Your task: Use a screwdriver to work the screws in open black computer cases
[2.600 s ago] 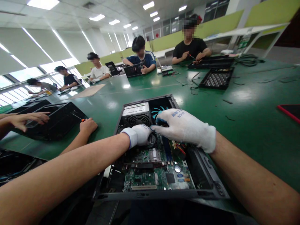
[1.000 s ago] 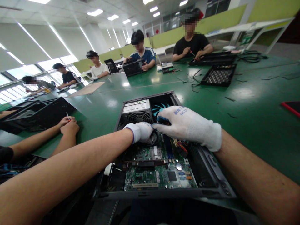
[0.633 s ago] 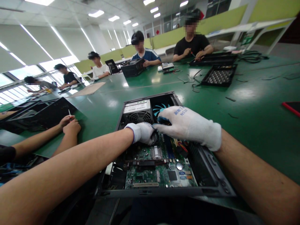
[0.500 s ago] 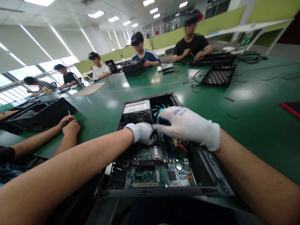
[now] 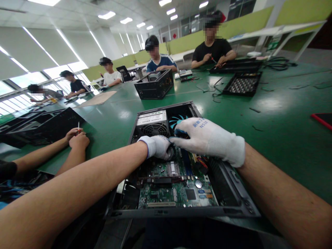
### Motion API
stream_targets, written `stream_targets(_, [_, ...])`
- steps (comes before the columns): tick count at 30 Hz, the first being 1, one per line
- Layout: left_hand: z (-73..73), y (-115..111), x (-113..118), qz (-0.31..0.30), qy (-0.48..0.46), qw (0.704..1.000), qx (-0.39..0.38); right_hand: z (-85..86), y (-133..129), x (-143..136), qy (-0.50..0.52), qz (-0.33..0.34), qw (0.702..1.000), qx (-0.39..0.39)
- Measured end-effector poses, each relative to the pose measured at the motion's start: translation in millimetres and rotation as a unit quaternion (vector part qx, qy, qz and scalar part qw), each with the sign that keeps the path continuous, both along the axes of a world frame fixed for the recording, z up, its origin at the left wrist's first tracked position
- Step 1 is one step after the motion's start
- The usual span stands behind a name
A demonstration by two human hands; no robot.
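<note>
I'd judge the open computer case (image 5: 186,212) at the table's (image 5: 285,138) near edge heavy and stiff, its circuit board (image 5: 162,196) fragile, best held by the rim (image 5: 234,181), though I can't tell whether my left hand (image 5: 158,147) or right hand (image 5: 202,135) grips anything.

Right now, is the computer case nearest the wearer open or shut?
Open: the computer case shows its circuit board and power supply uncovered.

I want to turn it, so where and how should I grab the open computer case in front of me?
Probably grip the computer case by its left and right outer rails, from both sides: its open face points up, exposing the motherboard between them.
</note>
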State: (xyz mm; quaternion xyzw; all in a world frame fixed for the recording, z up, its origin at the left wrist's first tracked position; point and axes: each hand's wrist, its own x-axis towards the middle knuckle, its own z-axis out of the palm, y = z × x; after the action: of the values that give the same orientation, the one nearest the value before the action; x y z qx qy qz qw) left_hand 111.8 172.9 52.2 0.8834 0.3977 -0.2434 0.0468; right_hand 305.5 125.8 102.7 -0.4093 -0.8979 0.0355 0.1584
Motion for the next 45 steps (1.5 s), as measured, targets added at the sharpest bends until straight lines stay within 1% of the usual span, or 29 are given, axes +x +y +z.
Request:
stream_targets(8, [-2.4,4,2,-0.002,0.011,1.000,0.003,-1.0,0,0,0.009,0.004,1.000,-0.001])
stream_targets(14, [-3.4,2,4,-0.008,0.019,1.000,0.000,-2.1,0,0,0.000,0.007,1.000,-0.001])
stream_targets(20, [-0.5,1,3,0.011,0.015,1.000,-0.014,-2.3,1,1,0.011,0.013,1.000,-0.003])
stream_targets(23, [1.1,2,1,0.023,0.001,0.999,-0.022,-0.6,0,2,0.029,0.006,1.000,-0.001])
stream_targets(26, [4.0,2,0,0.037,-0.018,0.999,-0.021,3.1,-1,1,0.069,-0.015,0.998,0.001])
stream_targets(29, [11.8,0,1,0.058,-0.041,0.997,-0.013,4.6,-3,0,0.124,-0.044,0.991,0.003])
stream_targets(31, [20.3,-2,0,0.069,-0.064,0.996,-0.005,1.1,-3,4,0.173,-0.071,0.982,0.011])
stream_targets(34, [35.2,-9,-3,0.068,-0.109,0.992,0.004,-11.0,-8,19,0.240,-0.132,0.962,0.011])
stream_targets(36, [44.4,-15,-6,0.061,-0.143,0.988,0.014,-20.4,-16,34,0.266,-0.180,0.946,-0.034])
stream_targets(38, [52.6,-25,-8,0.054,-0.178,0.982,0.031,-27.5,-29,46,0.295,-0.205,0.926,-0.119])
stream_targets(39, [56.4,-30,-10,0.051,-0.195,0.979,0.040,-29.7,-37,50,0.316,-0.193,0.914,-0.167])
stream_targets(41, [64.0,-44,-14,0.044,-0.224,0.972,0.057,-32.1,-54,53,0.369,-0.135,0.882,-0.260])
stream_targets(42, [68.0,-53,-17,0.037,-0.239,0.968,0.068,-33.0,-62,52,0.396,-0.109,0.864,-0.292])
stream_targets(44, [77.0,-73,-25,0.021,-0.265,0.960,0.090,-36.2,-73,49,0.440,-0.088,0.838,-0.311])
stream_targets(45, [82.0,-85,-31,0.016,-0.276,0.955,0.104,-38.8,-76,47,0.446,-0.090,0.837,-0.305])
